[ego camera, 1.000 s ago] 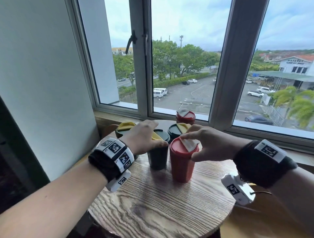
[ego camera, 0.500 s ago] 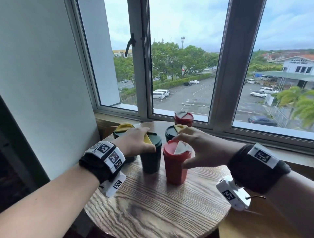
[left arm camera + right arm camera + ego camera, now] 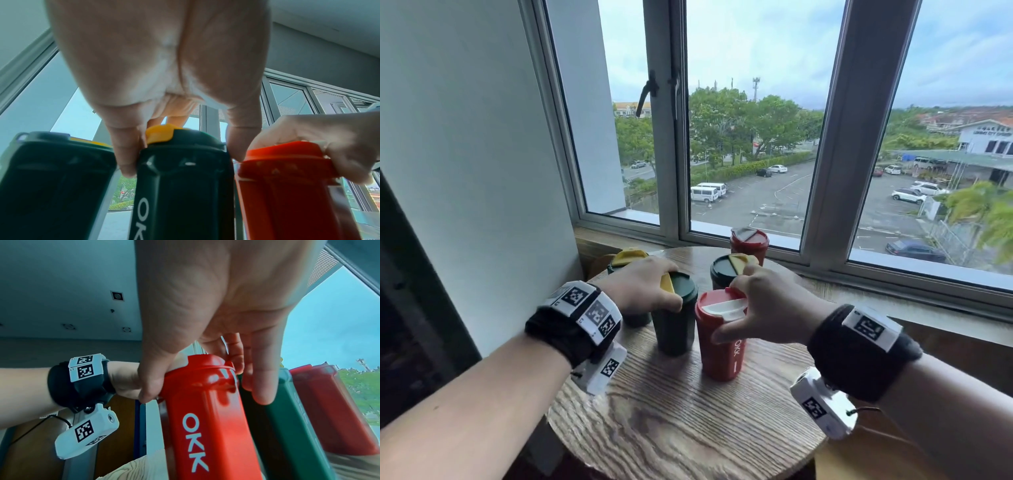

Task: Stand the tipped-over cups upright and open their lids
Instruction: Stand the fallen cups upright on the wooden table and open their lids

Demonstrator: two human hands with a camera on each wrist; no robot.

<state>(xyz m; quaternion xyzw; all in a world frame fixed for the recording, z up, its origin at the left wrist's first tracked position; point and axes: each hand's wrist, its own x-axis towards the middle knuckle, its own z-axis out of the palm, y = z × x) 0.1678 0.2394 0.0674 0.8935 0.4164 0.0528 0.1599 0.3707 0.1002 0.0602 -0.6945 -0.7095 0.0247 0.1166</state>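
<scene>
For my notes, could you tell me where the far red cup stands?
In the head view the far red cup stands upright at the table's back edge beside the window, right of centre.

A round wooden table (image 3: 674,425) stands by a big window (image 3: 750,144). Outside are green trees (image 3: 739,120), a car park (image 3: 784,202) with white vans (image 3: 707,192), and a cloudy sky (image 3: 756,44).

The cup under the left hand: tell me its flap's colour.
Yellow flap on a dark green cup; the left wrist view shows it best.
</scene>
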